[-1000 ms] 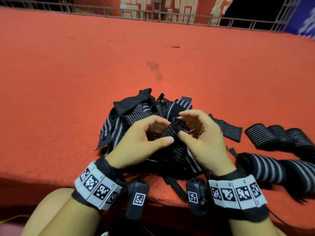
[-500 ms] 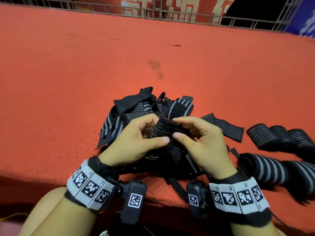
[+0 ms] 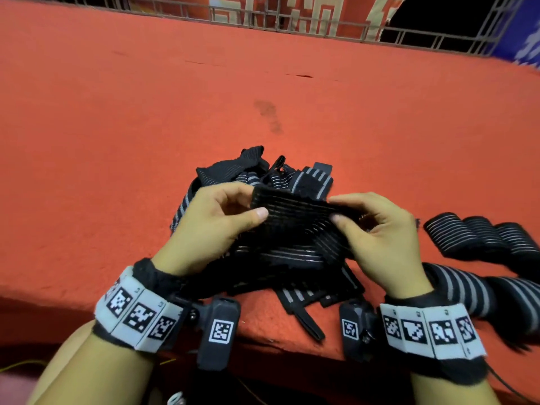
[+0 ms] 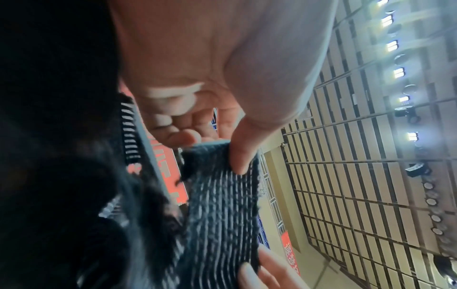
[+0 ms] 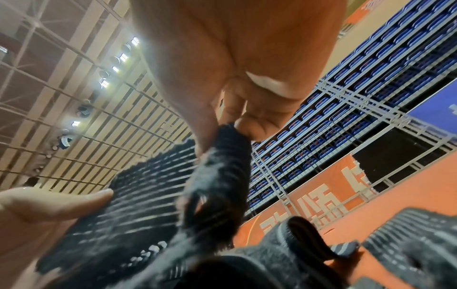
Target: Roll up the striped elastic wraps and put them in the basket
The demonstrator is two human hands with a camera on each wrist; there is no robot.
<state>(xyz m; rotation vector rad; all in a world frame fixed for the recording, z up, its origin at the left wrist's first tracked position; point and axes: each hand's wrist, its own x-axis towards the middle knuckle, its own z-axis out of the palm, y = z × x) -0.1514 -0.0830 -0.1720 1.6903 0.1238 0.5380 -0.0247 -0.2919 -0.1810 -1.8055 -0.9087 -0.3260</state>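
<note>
A black elastic wrap with thin grey stripes (image 3: 292, 210) is stretched flat between both hands, above a heap of loose striped wraps (image 3: 257, 182) on the red carpeted ledge. My left hand (image 3: 222, 217) pinches its left end between thumb and fingers; the left wrist view shows the thumb on the wrap (image 4: 222, 205). My right hand (image 3: 377, 229) pinches the right end, which the right wrist view shows bunched between thumb and fingers as the wrap (image 5: 222, 156) hangs down. No basket is in view.
Several rolled wraps (image 3: 479, 235) lie in a row at the right, with larger wide-striped rolls (image 3: 464, 290) nearer the ledge edge. Loose strap ends (image 3: 306, 320) hang over the front edge. A metal railing (image 3: 292, 21) runs along the far side of the red carpet (image 3: 117, 141).
The wrap was bunched between close-set hands; now the hands have drawn apart and lifted slightly, spreading the wrap flat between them.
</note>
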